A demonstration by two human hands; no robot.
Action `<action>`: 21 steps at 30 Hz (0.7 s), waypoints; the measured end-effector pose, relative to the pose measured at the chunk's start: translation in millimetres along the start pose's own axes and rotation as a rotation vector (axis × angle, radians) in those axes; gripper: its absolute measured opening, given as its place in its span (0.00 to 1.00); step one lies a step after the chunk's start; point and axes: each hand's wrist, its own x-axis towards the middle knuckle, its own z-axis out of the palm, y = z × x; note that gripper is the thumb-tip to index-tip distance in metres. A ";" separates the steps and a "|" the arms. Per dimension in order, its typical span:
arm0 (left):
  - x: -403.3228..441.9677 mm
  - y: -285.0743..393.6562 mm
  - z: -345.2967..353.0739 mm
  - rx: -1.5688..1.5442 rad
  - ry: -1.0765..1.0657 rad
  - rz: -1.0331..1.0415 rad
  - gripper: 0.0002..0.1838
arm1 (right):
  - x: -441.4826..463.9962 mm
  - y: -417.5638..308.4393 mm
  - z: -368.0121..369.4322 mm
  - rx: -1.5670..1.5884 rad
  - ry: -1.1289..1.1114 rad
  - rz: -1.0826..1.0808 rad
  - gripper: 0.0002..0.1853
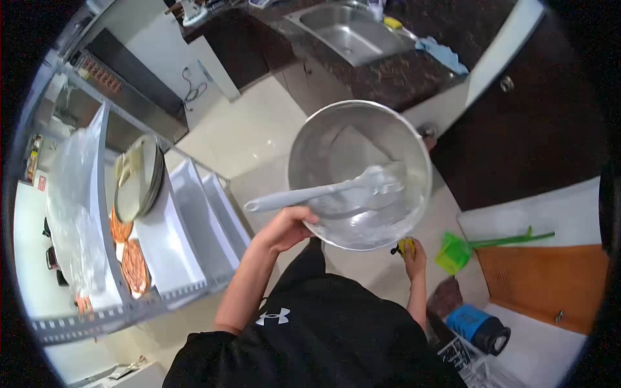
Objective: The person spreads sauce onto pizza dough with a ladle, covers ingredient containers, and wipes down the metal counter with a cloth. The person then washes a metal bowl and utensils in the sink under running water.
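A large metal mixing bowl (424, 184) is held up in front of me, its inside smeared with white residue. My left hand (289, 227) is closed on the near left part of its rim, the thumb reaching inside. A grey spatula (291, 198) lies in the bowl, its handle sticking out over the rim above my left hand and its head coated with white cream. Low on the right, my right hand (416, 260) is closed around a small yellow and black object (405, 246). Its kind I cannot make out.
White shelves (169, 239) with round plates (139, 181) stand at the left. Ahead is a dark counter (381, 84) with a steel sink (349, 32) and a blue cloth (442, 54). A green dustpan-like item (454, 252) and a blue-black cylinder (479, 328) are at the right.
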 end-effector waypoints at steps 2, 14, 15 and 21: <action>24.3 37.3 -19.1 -0.001 -0.021 0.039 0.16 | 27.5 -5.4 17.9 -0.001 0.022 0.000 0.14; 341.5 260.0 -30.3 0.015 -0.293 0.179 0.30 | 33.7 63.5 37.2 0.174 0.390 0.208 0.16; 373.2 270.5 -33.9 -0.038 -0.238 0.100 0.29 | 30.9 73.7 30.4 0.286 0.416 0.238 0.16; 497.2 294.5 -25.3 -0.123 -0.100 -0.202 0.28 | 77.9 21.7 9.8 0.386 0.570 0.313 0.17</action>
